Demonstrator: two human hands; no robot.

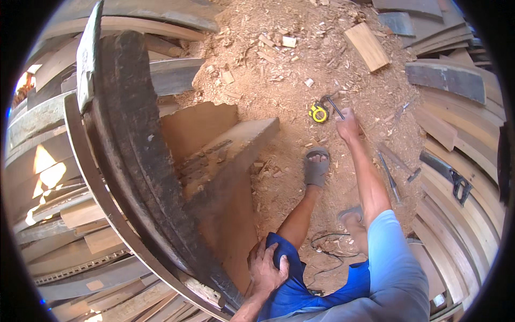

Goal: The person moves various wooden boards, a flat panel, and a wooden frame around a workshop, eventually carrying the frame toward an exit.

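Observation:
My left hand [266,272] rests on my left thigh over the blue shorts, its fingers spread and holding nothing. My right arm reaches forward over the sawdust, and my right hand [348,126] is closed round what looks like a hammer [335,107], with a thin dark shaft and a small dark head. Just left of that head lies a yellow and black tape measure [318,112]. To my left stands a big curved timber piece [137,139] with a dark, rough face. A brown wooden block [230,150] with a ragged-edged board sits against it.
Wood chips and sawdust [289,70] cover the ground, with a loose wood block [368,46] farther ahead. On the right lie a chisel-like tool [390,178], a handsaw [446,173] and stacked curved boards [456,220]. A dark cable [328,251] runs between my feet. More planks [88,257] are stacked left.

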